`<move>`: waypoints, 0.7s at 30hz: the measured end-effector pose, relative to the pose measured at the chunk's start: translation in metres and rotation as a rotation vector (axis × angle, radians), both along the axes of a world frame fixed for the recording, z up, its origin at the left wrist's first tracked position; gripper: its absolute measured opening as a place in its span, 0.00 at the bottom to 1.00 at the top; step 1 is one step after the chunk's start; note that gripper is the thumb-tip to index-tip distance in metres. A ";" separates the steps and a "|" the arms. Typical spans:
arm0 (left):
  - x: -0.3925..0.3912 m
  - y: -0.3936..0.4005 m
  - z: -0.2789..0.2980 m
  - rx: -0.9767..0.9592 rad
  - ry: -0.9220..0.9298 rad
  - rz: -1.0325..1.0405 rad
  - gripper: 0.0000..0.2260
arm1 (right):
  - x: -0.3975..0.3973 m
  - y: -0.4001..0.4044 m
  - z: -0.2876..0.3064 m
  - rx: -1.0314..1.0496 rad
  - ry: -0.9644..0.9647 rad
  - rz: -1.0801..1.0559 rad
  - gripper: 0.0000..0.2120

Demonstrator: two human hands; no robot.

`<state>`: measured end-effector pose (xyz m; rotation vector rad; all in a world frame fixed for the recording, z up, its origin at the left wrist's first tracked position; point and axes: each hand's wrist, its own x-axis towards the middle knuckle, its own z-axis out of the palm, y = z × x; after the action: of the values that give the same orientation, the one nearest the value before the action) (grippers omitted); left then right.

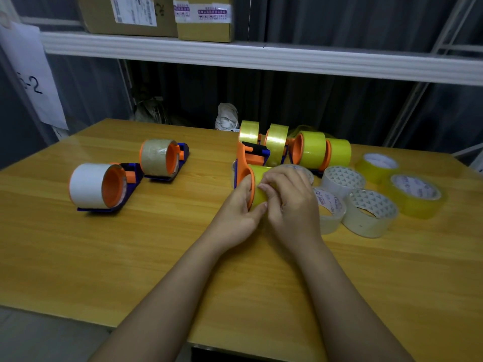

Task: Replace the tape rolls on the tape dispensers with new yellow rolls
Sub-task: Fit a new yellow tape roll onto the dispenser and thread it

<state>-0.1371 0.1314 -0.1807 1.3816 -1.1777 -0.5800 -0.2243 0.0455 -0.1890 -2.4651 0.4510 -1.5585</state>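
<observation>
Both hands work near the wooden table's [156, 257] right-centre, the left hand [239, 205] gripping the orange dispenser [245, 165], the right hand [290, 202] curled over its yellow roll [260, 184], axis running left-right between them.

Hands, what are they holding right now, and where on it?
Both grip one tape dispenser: left hand at its orange wheel rim, right hand wrapped over the yellow roll mounted on it.

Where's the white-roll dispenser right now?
Head view: the white-roll dispenser sits on the table's left side, just in front-left of the brown-roll dispenser, untouched.
</observation>
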 end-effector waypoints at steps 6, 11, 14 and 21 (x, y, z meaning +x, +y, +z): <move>0.001 0.001 0.000 -0.025 0.050 -0.003 0.21 | -0.006 -0.003 0.005 0.131 0.008 0.127 0.14; 0.000 0.000 -0.001 -0.004 0.031 -0.016 0.22 | -0.005 -0.004 0.003 0.078 -0.060 0.079 0.04; -0.001 0.000 -0.001 -0.012 0.037 -0.031 0.19 | -0.004 -0.003 0.003 0.013 -0.024 0.010 0.05; -0.004 0.000 0.000 -0.011 0.027 -0.081 0.18 | -0.009 -0.004 0.007 0.318 -0.131 0.057 0.11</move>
<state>-0.1414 0.1318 -0.1805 1.3176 -1.2179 -0.6459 -0.2328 0.0419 -0.1819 -2.1072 0.5529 -1.4846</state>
